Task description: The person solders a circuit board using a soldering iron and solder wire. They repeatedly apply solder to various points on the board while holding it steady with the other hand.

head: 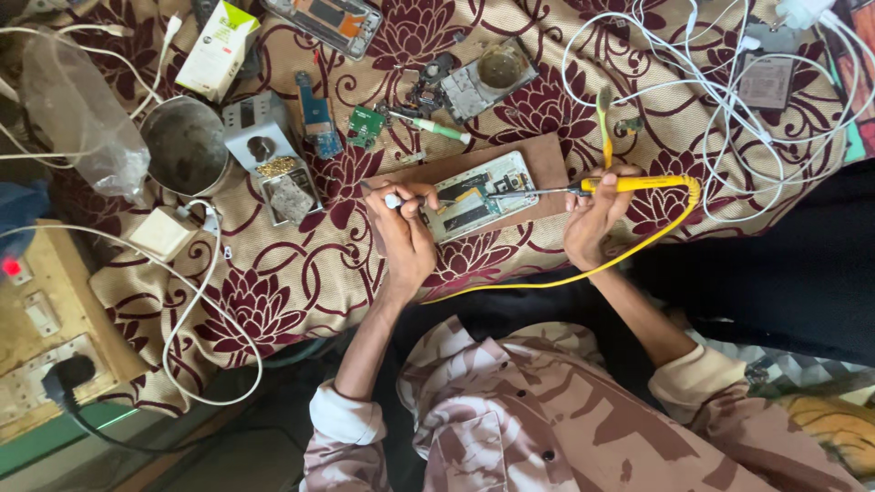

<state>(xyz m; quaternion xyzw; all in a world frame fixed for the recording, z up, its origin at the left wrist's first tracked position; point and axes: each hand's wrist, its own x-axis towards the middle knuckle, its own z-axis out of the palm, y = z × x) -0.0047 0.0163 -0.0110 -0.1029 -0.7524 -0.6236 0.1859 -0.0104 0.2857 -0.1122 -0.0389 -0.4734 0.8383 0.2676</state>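
The opened phone (pixel 476 196) lies back-off on a brown wooden board (pixel 547 157), near the middle of the cloth-covered counter (pixel 301 282) and close to its near edge. Your right hand (pixel 592 214) is closed around the yellow handle of a soldering iron (pixel 583 187), whose metal tip reaches left onto the phone's exposed insides. The iron's yellow cord (pixel 583 269) loops down from the handle and runs along the near edge of the counter. Your left hand (pixel 406 223) rests on the board at the phone's left end, its fingers pinched on a small white-tipped tool (pixel 393 200); you cannot tell exactly what that tool is.

Just beyond the board lie a green-handled screwdriver (pixel 436 128), a small green circuit board (pixel 366 123) and a second stripped phone frame (pixel 483 80). Another phone (pixel 328 23) lies at the far edge. To the left of these sit a blue flex part (pixel 316 117), a small metal tin (pixel 273 155) with bits inside, and a round steel cup (pixel 187 146). A white-and-green box (pixel 217 50) and a clear plastic bag (pixel 77 114) lie towards the far left corner. White cables (pixel 729 109) tangle over the far right corner, and another white cable (pixel 196 301) loops by the left edge beside a switchboard (pixel 46 328).
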